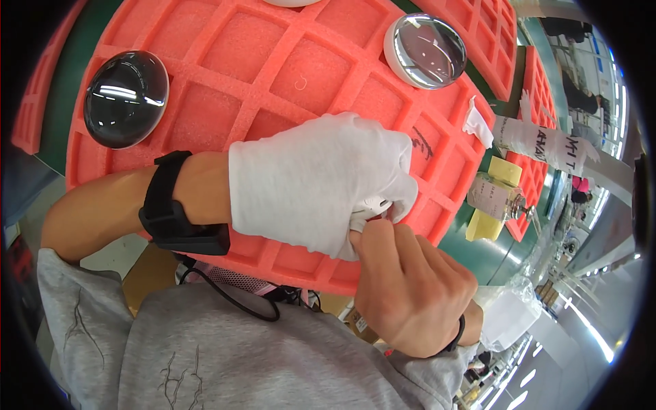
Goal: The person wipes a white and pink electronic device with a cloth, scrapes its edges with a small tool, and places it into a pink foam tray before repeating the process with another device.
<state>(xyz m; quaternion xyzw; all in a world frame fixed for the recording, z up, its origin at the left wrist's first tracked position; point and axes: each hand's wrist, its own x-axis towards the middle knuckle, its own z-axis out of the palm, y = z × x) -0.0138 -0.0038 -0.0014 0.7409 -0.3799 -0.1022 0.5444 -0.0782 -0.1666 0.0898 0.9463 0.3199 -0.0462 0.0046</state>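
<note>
The left hand [335, 184], in a white cloth glove, is curled around a small, glossy white piece with dark openings [376, 203], mostly hidden in its grip. The bare right hand [413, 287], between four and five o'clock from the glove, has its fingers bent in against the piece; whether they pinch it I cannot tell. Both work above a pink foam tray with square cells [311, 75]. From the glove, a dark, glossy dome [126, 99] sits at ten o'clock and a clear, shiny dome [425, 51] at one. The step in hand seems to be fine two-handed work on the piece; the next move likely calls for a steady left grip and careful right fingertips.
</note>
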